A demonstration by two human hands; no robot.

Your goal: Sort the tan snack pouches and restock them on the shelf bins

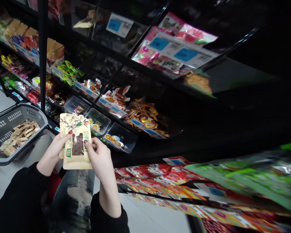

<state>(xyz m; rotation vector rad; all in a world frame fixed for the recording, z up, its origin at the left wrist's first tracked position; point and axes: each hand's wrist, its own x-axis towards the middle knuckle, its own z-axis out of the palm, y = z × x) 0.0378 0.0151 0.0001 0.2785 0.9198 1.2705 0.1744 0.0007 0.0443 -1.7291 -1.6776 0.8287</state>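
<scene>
- Holding a beige pouch (70, 161) upright at near left of centre, just above the lap, with the left hand (53, 147) closed on its left edge.
- Pinching the same pouch along its right edge with the right hand (99, 158), thumb on the front, fingers curled narrow.
- Showing dark brown pieces through a clear window (78, 145) in the pouch front, below a printed drawing.
- Perhaps backed by a second pouch, judging from an edge at lower left; too covered to be sure.
- At near left, just beyond the left arm, a grey basket (36, 113) with beige packets (21, 136) piled inside.
- Beyond the right hand, a clear bin (129, 142) with a few orange-and-white wrapped pieces (113, 139).
- Farther up the shelves, green wrapped sweets (69, 72) to the left and orange-brown wrapped sweets (145, 115) to the right.
- Far and higher, pink bags (167, 60) behind price labels.
- At right, blurred red packets (157, 173) and green bags (252, 176).
</scene>
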